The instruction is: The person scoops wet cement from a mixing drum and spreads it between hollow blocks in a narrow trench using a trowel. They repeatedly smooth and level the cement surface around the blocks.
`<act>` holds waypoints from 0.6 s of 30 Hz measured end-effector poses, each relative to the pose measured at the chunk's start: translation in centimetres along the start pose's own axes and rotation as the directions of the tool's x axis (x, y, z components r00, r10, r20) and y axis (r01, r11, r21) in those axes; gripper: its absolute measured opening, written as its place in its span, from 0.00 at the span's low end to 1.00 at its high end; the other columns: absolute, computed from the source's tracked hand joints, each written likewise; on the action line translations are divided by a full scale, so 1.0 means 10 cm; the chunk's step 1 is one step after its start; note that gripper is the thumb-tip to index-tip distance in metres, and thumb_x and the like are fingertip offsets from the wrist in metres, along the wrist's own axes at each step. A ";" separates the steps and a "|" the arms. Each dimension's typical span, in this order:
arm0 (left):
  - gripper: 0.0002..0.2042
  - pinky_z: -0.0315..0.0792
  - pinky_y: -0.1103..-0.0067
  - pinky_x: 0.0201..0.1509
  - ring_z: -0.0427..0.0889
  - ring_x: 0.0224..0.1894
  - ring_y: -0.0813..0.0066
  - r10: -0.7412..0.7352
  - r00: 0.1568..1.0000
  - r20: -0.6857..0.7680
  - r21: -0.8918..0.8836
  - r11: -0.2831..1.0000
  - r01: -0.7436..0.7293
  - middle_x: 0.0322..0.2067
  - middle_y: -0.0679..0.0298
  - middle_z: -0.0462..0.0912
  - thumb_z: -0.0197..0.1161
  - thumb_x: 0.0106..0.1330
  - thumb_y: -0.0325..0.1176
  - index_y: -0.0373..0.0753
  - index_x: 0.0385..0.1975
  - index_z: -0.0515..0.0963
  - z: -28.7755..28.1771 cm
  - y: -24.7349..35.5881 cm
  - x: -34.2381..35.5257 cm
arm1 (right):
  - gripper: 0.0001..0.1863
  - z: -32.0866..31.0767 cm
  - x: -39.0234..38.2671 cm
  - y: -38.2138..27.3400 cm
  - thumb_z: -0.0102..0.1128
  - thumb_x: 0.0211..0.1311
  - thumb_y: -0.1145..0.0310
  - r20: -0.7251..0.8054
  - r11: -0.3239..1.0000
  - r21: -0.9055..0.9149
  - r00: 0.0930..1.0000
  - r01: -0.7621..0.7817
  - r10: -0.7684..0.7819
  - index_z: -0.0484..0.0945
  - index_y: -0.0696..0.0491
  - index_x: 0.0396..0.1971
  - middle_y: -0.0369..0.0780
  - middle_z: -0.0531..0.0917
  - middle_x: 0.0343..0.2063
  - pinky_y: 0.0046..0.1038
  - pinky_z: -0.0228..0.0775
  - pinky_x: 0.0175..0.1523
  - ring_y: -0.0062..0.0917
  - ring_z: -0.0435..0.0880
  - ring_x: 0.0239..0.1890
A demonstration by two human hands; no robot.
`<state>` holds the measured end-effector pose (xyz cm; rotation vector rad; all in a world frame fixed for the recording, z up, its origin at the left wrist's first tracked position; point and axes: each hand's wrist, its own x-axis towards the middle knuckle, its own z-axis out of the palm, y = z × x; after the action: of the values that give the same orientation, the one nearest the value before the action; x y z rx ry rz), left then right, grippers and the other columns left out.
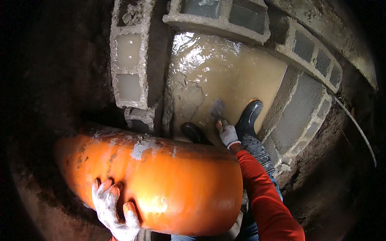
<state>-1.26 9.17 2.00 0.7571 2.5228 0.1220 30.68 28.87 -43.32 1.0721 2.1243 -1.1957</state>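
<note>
A large orange pipe [189,180] lies across the front of the view, smeared with grey mortar on top. My left hand [116,209], in a white glove with orange fingertips, rests on its near side with fingers spread. Past the pipe's right end, my right hand [227,133], in a white glove, is closed around the handle of a trowel. The trowel's blade [217,107] points away from me, at the muddy water [241,76] between my boots. Part of the handle is hidden in the glove.
Hollow concrete blocks form walls at the left [143,76], the back [225,22] and the right [299,108]. Wet mortar [189,96] lies by the left wall. My black boots [250,114] stand in the water. A rope [358,126] hangs over the earth at the right.
</note>
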 end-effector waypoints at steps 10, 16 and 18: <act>0.23 0.54 0.49 0.84 0.67 0.79 0.36 -0.107 0.994 -0.020 0.052 0.993 0.108 0.68 0.44 0.80 0.59 0.72 0.29 0.30 0.66 0.78 0.04 0.07 -0.11 | 0.23 -0.32 0.68 -0.34 0.61 0.79 0.53 0.127 0.986 -0.054 0.980 0.160 -0.153 0.79 0.55 0.61 0.60 0.88 0.37 0.56 0.81 0.46 0.60 0.88 0.42; 0.23 0.55 0.49 0.84 0.67 0.79 0.37 -0.096 0.995 0.011 0.054 0.994 0.096 0.68 0.46 0.81 0.60 0.73 0.30 0.32 0.66 0.79 0.02 0.00 -0.13 | 0.20 -0.42 -0.47 -0.13 0.62 0.80 0.57 0.049 0.946 0.205 0.968 -0.250 0.245 0.82 0.57 0.58 0.61 0.88 0.44 0.49 0.82 0.51 0.59 0.87 0.50; 0.23 0.55 0.48 0.84 0.67 0.79 0.37 -0.075 0.997 0.020 0.050 0.996 0.073 0.68 0.46 0.81 0.60 0.73 0.30 0.32 0.66 0.79 0.02 0.03 -0.08 | 0.21 -0.16 -0.69 0.26 0.61 0.81 0.55 0.019 0.961 0.201 0.982 -0.190 0.190 0.83 0.57 0.58 0.60 0.87 0.45 0.49 0.81 0.52 0.59 0.87 0.52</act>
<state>-0.48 8.99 2.26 0.6791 2.5377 0.0267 36.83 28.32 -38.87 1.3319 1.8801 -1.3371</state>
